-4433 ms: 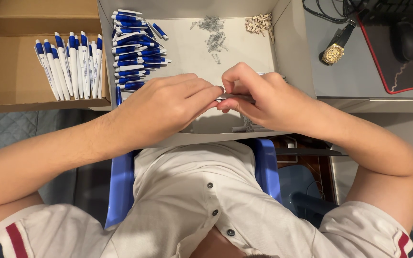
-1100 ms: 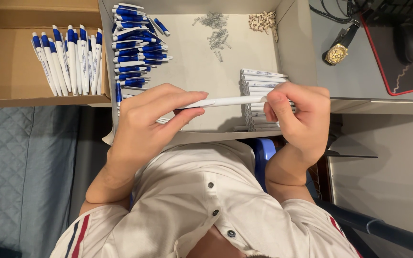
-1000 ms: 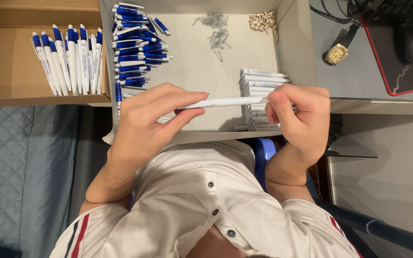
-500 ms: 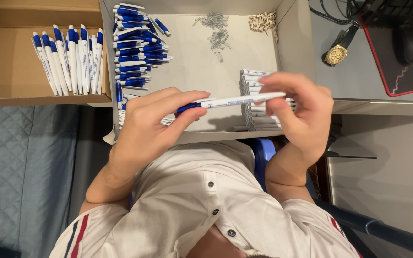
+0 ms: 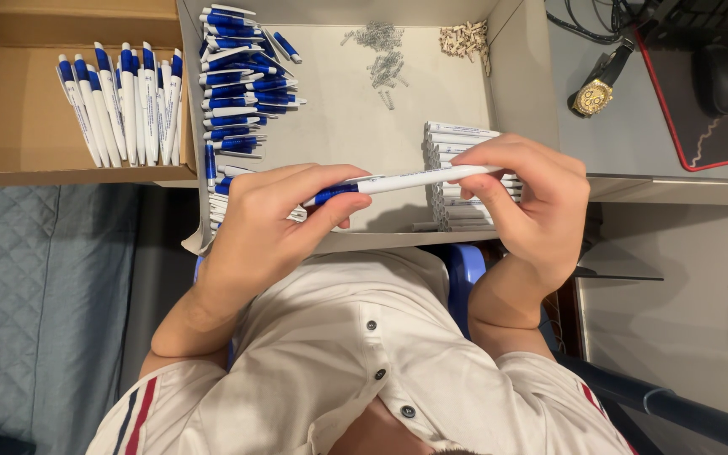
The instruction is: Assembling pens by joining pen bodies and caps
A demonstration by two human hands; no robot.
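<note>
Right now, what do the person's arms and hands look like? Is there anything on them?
Both hands, left hand and right hand, are bare: no gloves, rings or watch. The forearms are bare too. A white button-up shirt has short sleeves with red and navy stripes.

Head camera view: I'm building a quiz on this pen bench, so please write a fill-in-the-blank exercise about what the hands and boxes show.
1. Both hands hold one white plastic pen whose end at the left hand is ____.
2. The right hand grips the pen's ____ end.
3. The finished pens lie in the brown ____ box.
4. The gold wristwatch lies on the ____ desk.

Missing words: blue; white; cardboard; grey
</note>
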